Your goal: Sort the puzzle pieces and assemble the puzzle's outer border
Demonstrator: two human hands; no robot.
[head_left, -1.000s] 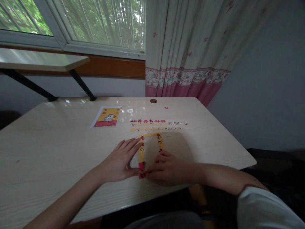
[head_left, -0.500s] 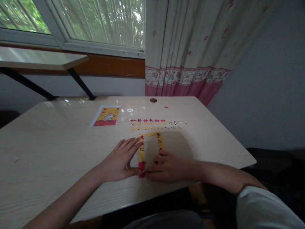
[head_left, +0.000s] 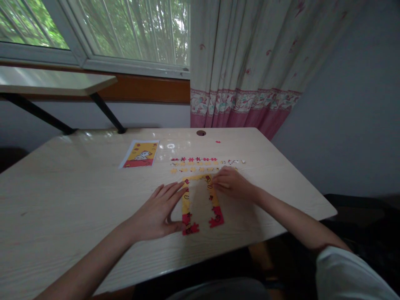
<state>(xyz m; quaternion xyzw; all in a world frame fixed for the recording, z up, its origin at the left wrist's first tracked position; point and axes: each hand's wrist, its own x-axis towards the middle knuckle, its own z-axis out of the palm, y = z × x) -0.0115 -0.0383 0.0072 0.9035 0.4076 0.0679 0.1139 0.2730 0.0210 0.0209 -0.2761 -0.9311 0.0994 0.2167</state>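
A partly built jigsaw frame (head_left: 186,203), yellow with red lower corners, lies on the wooden table (head_left: 78,196); its bottom edge has a gap. My left hand (head_left: 158,212) lies flat and open against the frame's left side, thumb by the red bottom-left corner. My right hand (head_left: 229,183) rests at the frame's upper right corner, fingers curled near the rows of loose puzzle pieces (head_left: 203,164); whether it holds a piece is hidden.
A reference picture card (head_left: 139,153) lies at the back left of the pieces. One stray red piece (head_left: 218,141) sits near a round cable hole (head_left: 201,133). A curtain (head_left: 243,62), window and a folding shelf (head_left: 53,81) stand behind the table.
My right hand left the frame's bottom edge and moved forward to the upper right corner, uncovering the red bottom-right corner. My left hand stayed in place.
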